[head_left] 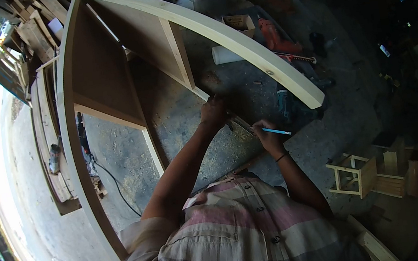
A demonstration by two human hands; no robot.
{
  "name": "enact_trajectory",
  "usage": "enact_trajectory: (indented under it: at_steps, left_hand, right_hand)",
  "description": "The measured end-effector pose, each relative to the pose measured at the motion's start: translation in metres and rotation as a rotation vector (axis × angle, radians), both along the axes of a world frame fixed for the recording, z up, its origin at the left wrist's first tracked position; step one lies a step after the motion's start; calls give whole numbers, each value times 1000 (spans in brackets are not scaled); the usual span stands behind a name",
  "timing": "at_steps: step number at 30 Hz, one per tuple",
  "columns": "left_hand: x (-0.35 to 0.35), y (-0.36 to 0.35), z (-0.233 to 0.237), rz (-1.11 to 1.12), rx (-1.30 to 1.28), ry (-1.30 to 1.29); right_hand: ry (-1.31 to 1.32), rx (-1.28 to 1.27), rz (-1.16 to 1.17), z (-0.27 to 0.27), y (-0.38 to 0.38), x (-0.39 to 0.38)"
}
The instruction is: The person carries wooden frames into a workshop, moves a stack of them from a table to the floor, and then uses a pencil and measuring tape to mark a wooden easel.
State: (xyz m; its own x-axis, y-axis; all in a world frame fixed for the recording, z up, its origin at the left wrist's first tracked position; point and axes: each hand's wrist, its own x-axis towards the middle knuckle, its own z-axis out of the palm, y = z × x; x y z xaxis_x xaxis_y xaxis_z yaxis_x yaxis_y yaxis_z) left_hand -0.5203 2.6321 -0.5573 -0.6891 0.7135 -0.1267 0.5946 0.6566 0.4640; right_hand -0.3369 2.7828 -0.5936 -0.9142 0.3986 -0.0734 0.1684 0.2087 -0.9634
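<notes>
My left hand (214,111) is closed around a narrow wooden strip (200,92) of the frame, or something lying along it; the fingers are dark and partly hidden. A thin ruler-like piece (241,125) runs between my two hands. My right hand (266,134) pinches a light blue pencil (277,131), its outer end pointing right, near the piece's lower right end. The large wooden frame (216,26) has two long curved beams meeting at the top left, with brown panels (100,65) and cross pieces between them.
Beyond the right beam lie a red power tool (276,37), a teal drill (283,104), a white roll (227,54) and a cardboard box (239,24). A small wooden stool (353,175) stands at the right. Stacked planks (48,135) and a cable (115,182) are at the left.
</notes>
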Motion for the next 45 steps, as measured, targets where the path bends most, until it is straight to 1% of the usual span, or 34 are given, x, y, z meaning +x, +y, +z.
enact_trajectory:
  at_steps: [3, 6, 11, 14, 18, 22, 25, 28, 30, 32, 34, 35, 36, 37, 38, 40, 41, 44, 45]
  left_hand:
    - [0, 0, 0, -3, 8, 15]
    - [0, 0, -1, -4, 25, 26]
    - [-1, 0, -5, -4, 18, 3]
    - [0, -1, -6, 4, 25, 38]
    - [2, 1, -3, 15, 27, 35]
    - [1, -1, 2, -2, 35, 9]
    - [3, -1, 2, 5, 20, -10]
    - [8, -5, 6, -7, -8, 36]
    - [17, -14, 8, 51, 40, 25]
    - [30, -29, 10, 109, 83, 8]
    - [45, -46, 12, 189, 123, -91]
    - [53, -55, 14, 196, 128, -92]
    - [61, -64, 17, 130, 179, -57]
    - [69, -73, 18, 65, 229, -23]
    - [77, -82, 17, 70, 229, -28]
    - [87, -95, 16, 45, 77, -107]
    - [88, -103, 18, 42, 73, -114]
    - [82, -128, 39, 11, -14, -184]
    - [74, -138, 46, -8, -9, -160]
  right_hand:
    - [39, 56, 3, 3, 0, 0]
    - [4, 33, 3, 3, 0, 1]
    - [11, 43, -7, 1, -1, 1]
    - [26, 40, -13, -2, -2, 1]
    - [31, 49, -11, 8, -3, 2]
    - [7, 27, -21, -2, -3, 4]
    - [72, 78, -15, -4, -3, 3]
    - [16, 47, -21, 2, -4, 4]
    - [4, 106, -34, 3, -7, 3]
    - [-11, 129, 7, 5, -3, 2]
    - [-30, 151, 40, 9, -5, 3]
    - [2, 44, -39, 11, -7, 4]
    - [33, -64, -117, 16, -11, 4]
    - [70, -93, -158, 22, -15, 8]
    - [64, -92, -153, 28, -20, 13]
    - [44, -82, -218, 32, -26, 31]
    - [-5, -73, -244, 33, -29, 43]
    - [-77, -14, -310, 41, -49, 75]
    - [-61, -52, -327, 36, -55, 86]
